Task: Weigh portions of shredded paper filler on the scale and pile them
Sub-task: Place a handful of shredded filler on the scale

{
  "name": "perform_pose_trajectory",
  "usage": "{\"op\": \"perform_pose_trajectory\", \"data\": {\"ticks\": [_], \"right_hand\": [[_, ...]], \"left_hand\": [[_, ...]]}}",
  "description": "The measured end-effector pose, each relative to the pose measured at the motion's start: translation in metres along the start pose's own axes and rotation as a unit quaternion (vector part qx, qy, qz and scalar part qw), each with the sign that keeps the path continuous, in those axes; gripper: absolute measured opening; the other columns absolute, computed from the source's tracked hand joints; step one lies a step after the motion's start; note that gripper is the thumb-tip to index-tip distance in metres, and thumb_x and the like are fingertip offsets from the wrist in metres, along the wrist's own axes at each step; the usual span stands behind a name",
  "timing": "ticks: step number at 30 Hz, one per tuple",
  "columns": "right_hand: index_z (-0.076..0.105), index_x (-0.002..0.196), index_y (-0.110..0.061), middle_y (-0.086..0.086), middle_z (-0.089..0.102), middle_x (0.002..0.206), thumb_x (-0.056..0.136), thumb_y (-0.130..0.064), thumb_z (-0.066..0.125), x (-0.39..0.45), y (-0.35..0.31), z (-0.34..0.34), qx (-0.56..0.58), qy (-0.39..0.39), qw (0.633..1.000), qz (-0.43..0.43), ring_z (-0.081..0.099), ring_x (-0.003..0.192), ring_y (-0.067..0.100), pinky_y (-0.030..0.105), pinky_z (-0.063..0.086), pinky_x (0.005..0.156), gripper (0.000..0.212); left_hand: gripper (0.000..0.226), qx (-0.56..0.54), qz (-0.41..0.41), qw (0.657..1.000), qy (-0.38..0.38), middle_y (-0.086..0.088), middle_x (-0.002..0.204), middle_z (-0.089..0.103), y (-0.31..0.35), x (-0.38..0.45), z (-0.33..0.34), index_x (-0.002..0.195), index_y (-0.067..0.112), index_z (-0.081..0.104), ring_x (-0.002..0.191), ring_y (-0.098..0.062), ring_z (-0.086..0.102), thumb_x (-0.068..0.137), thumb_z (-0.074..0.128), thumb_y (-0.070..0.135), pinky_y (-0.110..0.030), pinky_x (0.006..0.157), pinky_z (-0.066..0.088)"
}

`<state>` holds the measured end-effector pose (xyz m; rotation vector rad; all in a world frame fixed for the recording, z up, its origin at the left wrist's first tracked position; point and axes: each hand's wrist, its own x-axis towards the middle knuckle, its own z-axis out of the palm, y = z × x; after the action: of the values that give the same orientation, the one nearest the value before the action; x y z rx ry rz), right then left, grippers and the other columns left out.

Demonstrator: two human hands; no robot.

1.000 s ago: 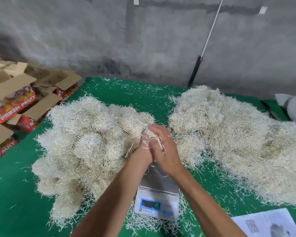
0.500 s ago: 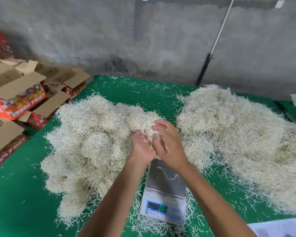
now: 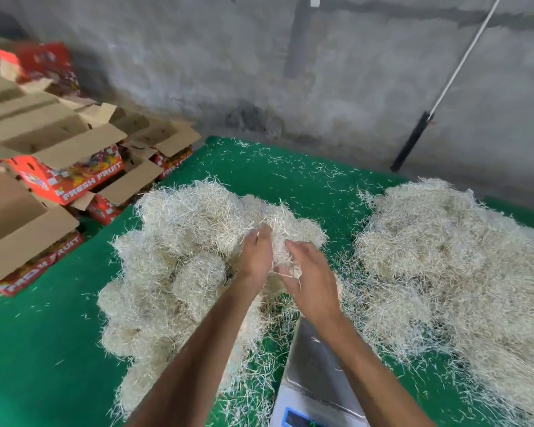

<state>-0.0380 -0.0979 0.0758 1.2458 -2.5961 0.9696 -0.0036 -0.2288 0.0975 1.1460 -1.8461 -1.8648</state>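
A heap of pale shredded-paper balls point(image 3: 179, 266) lies on the left of the green cloth. A looser, larger mound of shredded paper point(image 3: 450, 272) lies on the right. Between them, near the bottom edge, stands a small scale point(image 3: 312, 374) with a bare steel platter and a blue display. My left hand point(image 3: 257, 257) and my right hand point(image 3: 313, 285) are out over the right edge of the left heap, palms facing each other. A small wad of filler point(image 3: 280, 241) sits between them, resting on the heap. The fingers of both hands are spread apart.
Stacked red "FRESH FRUIT" cartons point(image 3: 59, 177) with open brown flaps stand at the left, beyond the cloth's edge. A grey concrete wall point(image 3: 290, 72) runs behind the table, and a white pole with a black foot point(image 3: 413, 140) leans against it. Loose paper strands litter the green cloth point(image 3: 37, 349).
Both hands moved forward from above the scale to the left heap, carrying a rolled wad, and their fingers have spread. The camera has tilted left, so the scale now sits lower in view.
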Motion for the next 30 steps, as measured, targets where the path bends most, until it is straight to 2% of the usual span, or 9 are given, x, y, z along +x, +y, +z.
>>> {"op": "perform_pose_trajectory", "data": {"ticks": [4,6,9,12,14,16,21,26,30], "right_hand": [[0.057,0.143,-0.014,0.006,0.061,0.139,0.094,-0.009,0.073,0.077,0.012,0.008,0.067,-0.011,0.995,0.073,0.063,0.119,0.019,0.039,0.05,0.109,0.052],[0.059,0.142,-0.012,0.006,0.062,0.139,0.097,-0.014,0.071,0.117,0.016,0.014,0.087,0.027,0.991,0.099,0.061,0.123,0.019,0.036,0.046,0.113,0.047],[0.058,0.143,-0.011,0.004,0.061,0.139,0.096,-0.014,0.071,0.165,0.023,0.031,0.107,0.087,0.982,0.13,0.057,0.128,0.017,0.022,0.035,0.11,0.048],[0.059,0.14,-0.016,0.002,0.062,0.138,0.095,-0.015,0.073,0.185,0.034,0.061,0.089,0.022,0.985,0.148,0.061,0.118,0.014,0.023,0.044,0.101,0.047],[0.061,0.135,-0.019,-0.001,0.066,0.132,0.096,-0.029,0.074,0.178,0.041,0.078,0.077,-0.095,0.978,0.167,0.067,0.106,0.015,0.034,0.056,0.092,0.042],[0.062,0.133,-0.02,-0.003,0.07,0.123,0.096,-0.045,0.069,0.163,0.05,0.08,0.066,-0.131,0.974,0.174,0.069,0.093,0.014,0.034,0.058,0.081,0.044],[0.061,0.136,-0.019,-0.002,0.068,0.13,0.101,-0.039,0.064,0.108,0.08,0.047,0.069,-0.058,0.982,0.167,0.064,0.094,0.008,0.023,0.052,0.077,0.041],[0.061,0.137,-0.015,0.005,0.07,0.129,0.1,-0.031,0.067,0.033,0.128,-0.002,0.1,-0.012,0.969,0.227,0.072,0.101,0.021,0.037,0.06,0.087,0.04],[0.057,0.141,-0.017,0.003,0.065,0.138,0.099,-0.046,0.066,-0.036,0.187,-0.031,0.066,-0.01,0.947,0.316,0.065,0.094,0.013,0.037,0.054,0.097,0.052]], "left_hand": [[0.057,-0.068,0.008,0.996,-0.052,-0.008,0.161,0.032,0.03,0.048,-0.014,0.153,0.021,0.037,0.146,-0.03,0.033,0.105,0.034,0.052,-0.057,0.12,0.024],[0.047,-0.128,0.028,0.99,-0.052,-0.007,0.147,0.052,0.039,0.063,-0.021,0.137,0.02,0.052,0.138,-0.029,0.046,0.107,0.031,0.049,-0.055,0.116,0.034],[0.026,-0.131,0.092,0.986,-0.036,0.017,0.112,0.069,0.034,0.074,-0.027,0.108,0.03,0.058,0.109,-0.01,0.066,0.107,0.036,0.046,-0.055,0.101,0.051],[0.047,-0.091,0.117,0.988,0.04,-0.004,0.112,0.062,0.011,0.079,-0.027,0.125,0.004,0.051,0.094,-0.018,0.072,0.101,0.054,0.044,-0.041,0.083,0.061],[0.034,-0.099,0.143,0.982,0.07,-0.006,0.113,0.061,0.0,0.077,-0.025,0.126,0.007,0.05,0.086,-0.02,0.074,0.102,0.055,0.031,-0.031,0.068,0.062],[0.021,-0.099,0.143,0.983,0.062,-0.008,0.107,0.065,-0.008,0.075,-0.023,0.12,0.008,0.053,0.08,-0.02,0.074,0.105,0.051,0.022,-0.029,0.06,0.061],[0.011,-0.02,0.122,0.992,0.007,-0.011,0.099,0.07,-0.02,0.055,0.012,0.102,0.016,0.061,0.077,-0.021,0.073,0.104,0.05,0.016,-0.031,0.062,0.061],[0.016,-0.004,0.061,0.993,-0.1,-0.014,0.102,0.071,-0.053,0.017,0.082,0.112,0.006,0.062,0.081,-0.023,0.07,0.102,0.056,0.017,-0.035,0.07,0.06],[0.008,0.02,0.032,0.986,-0.16,-0.014,0.108,0.069,-0.082,-0.001,0.137,0.104,0.015,0.061,0.085,-0.021,0.069,0.103,0.054,0.017,-0.027,0.062,0.059]]}}
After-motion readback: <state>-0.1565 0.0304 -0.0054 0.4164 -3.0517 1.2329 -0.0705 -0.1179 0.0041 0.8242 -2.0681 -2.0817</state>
